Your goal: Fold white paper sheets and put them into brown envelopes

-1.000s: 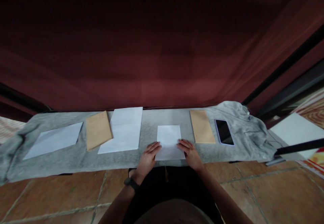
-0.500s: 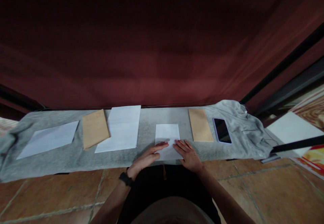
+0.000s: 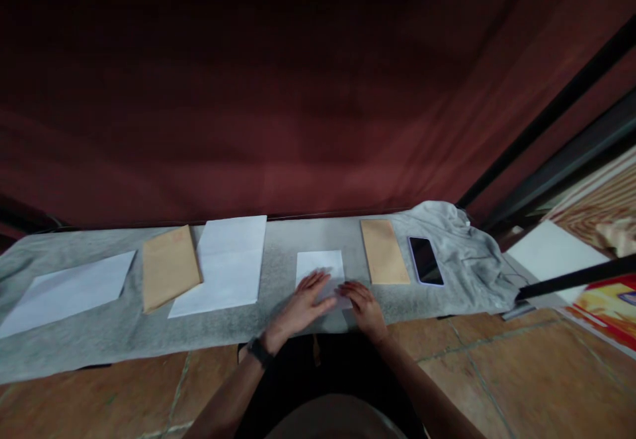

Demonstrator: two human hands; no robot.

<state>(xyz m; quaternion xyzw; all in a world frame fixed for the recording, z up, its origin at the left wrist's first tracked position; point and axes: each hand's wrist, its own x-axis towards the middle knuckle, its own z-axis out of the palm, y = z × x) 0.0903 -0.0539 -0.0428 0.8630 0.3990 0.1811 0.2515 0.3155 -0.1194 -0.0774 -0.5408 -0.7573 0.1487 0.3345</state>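
A small white sheet of paper (image 3: 318,259), possibly folded, lies on the grey cloth right in front of me. My left hand (image 3: 304,303) rests over its middle and left part, fingers stretched out, holding nothing. At the paper's right edge is my right hand (image 3: 366,308), its fingers slightly bent and their tips on the sheet; its thumb is hidden. Both hands cover much of the lower half of the paper. To the right of my right hand lies a brown envelope (image 3: 385,253).
A phone (image 3: 426,261) lies beyond the brown envelope. Leftward are a large white paper stack (image 3: 231,260), a second brown envelope (image 3: 169,267) overlapping it, and another white sheet (image 3: 69,290). The grey cloth (image 3: 283,247) covers a narrow bench before a dark red curtain (image 3: 318,128).
My left hand has slid up and inward over the small paper. My right hand's fingers have bent and drawn nearer the right edge. The camera view has shifted slightly.
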